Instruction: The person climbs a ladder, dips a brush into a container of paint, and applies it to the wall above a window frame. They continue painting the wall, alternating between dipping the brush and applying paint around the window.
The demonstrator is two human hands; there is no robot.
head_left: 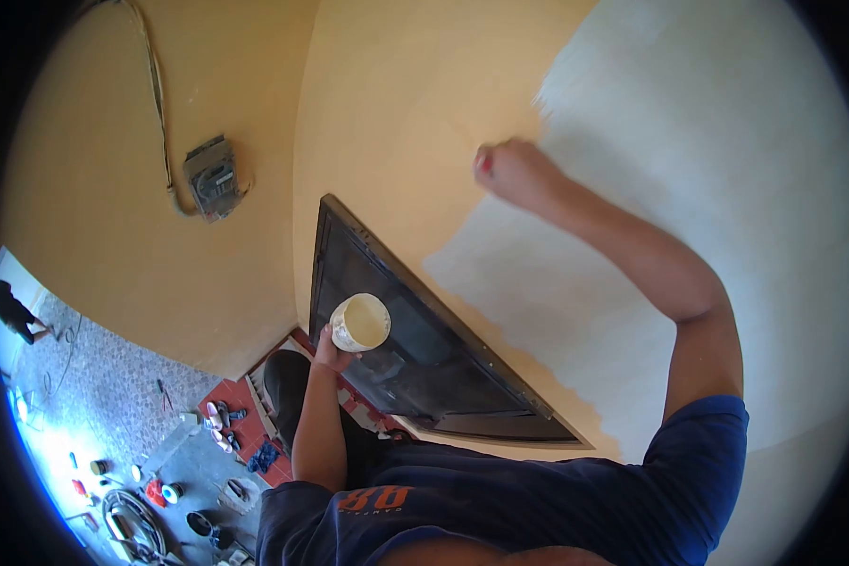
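My left hand [328,355] is closed around the side of a pale paint tub [341,332] with a patterned outside. The tub is tilted so that its light-coloured inside shows. Raised in front of the yellow wall [415,123], my right hand [521,174] is closed in a fist and slightly blurred. A small red bit shows at its fingers; the rest of what it holds is hidden. Beside that hand, a whitish painted area [717,170] with a ragged, brushed edge covers part of the yellow wall.
A dark-framed window [424,330] lies below my right hand. An electric meter [214,179] with a cable [155,85] is mounted on the left wall. Far below are shoes [219,415], a coiled hose [127,519] and several containers. A person [14,311] is at the far left.
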